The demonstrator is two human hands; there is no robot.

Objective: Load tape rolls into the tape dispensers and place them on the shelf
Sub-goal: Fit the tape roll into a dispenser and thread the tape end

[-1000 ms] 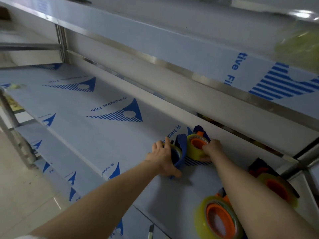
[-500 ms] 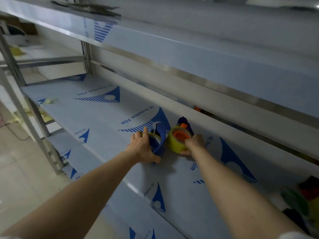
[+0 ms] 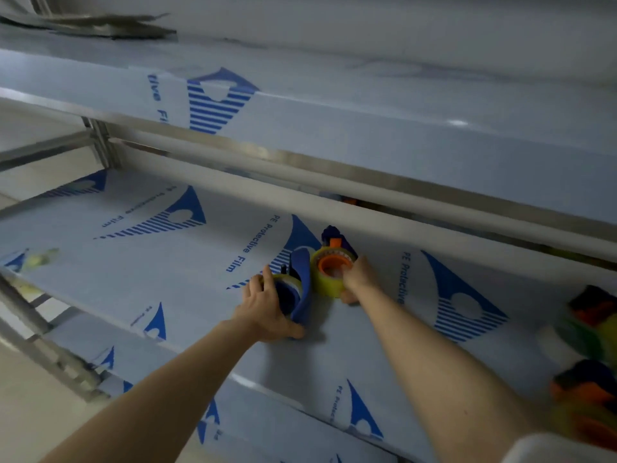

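Two dispensers sit side by side mid-frame on the shelf (image 3: 150,262), long axes running toward the back rail. Left hand (image 3: 263,309) wraps the blue dispenser (image 3: 300,289), thumb at its near end. Right hand (image 3: 357,279) grips the second dispenser (image 3: 337,240) by its yellow roll (image 3: 325,284), orange core facing up.

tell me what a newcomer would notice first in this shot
Two bare hands reach mid-shelf: the left hand grips a blue tape dispenser, the right hand holds a second dispenser with a yellowish roll on an orange core. The shelf wears white film printed with blue triangles; more loaded dispensers blur at the right edge.
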